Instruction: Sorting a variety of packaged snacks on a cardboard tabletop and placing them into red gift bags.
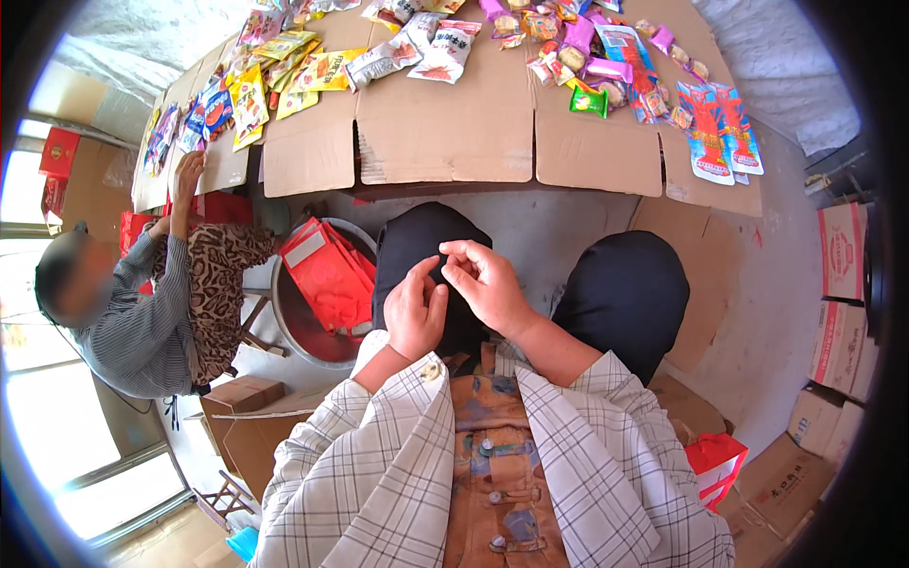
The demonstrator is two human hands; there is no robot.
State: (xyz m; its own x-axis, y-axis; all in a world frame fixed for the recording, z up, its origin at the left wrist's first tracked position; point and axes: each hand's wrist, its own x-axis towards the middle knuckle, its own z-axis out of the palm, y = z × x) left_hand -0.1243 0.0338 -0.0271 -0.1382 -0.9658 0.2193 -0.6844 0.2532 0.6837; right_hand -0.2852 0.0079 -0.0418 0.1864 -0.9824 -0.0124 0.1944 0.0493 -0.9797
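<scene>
My left hand [417, 310] and my right hand [486, 287] are raised over my lap, close together, with the fingertips nearly meeting. Nothing shows in either one; the fingers are loosely bent and the thumbs stand apart from them. Beside my left knee, a stack of red bags [327, 270] lies in a large round metal basin [280, 317]. Beyond my knees is a table covered with cardboard [445, 142], out of reach of both hands as they are now. Snack packs lie on it, among them a white and red packet [447, 52] and yellow packets [329, 70].
Red and blue long packets [705, 133] and a green packet [588, 101] lie at the table's right. At left, another person [142, 303] sits with a hand at the table edge. Cardboard boxes [843, 346] stand along the right wall. A red bag [715, 464] is behind my right side.
</scene>
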